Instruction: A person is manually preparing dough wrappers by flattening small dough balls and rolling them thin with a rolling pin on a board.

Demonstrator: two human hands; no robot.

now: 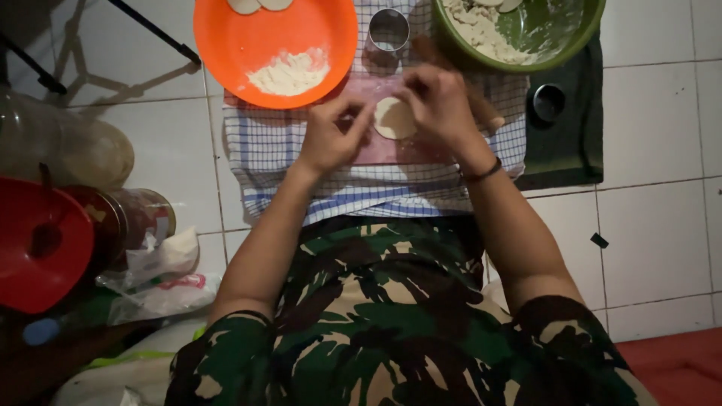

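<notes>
Two pale cut dough rounds [259,4] and one heap of crumbly white filling [289,73] already sit on the orange plastic plate [226,45], so by my reading the work is underway, not finished. Left hand [331,139] and right hand [440,105] both pinch one small pale dough disc [394,118] above the pink board on the checked cloth [263,158]. One round metal cutter [389,31] stands beyond; the green bowl [587,30] holds more dough, uncountable scraps.
</notes>
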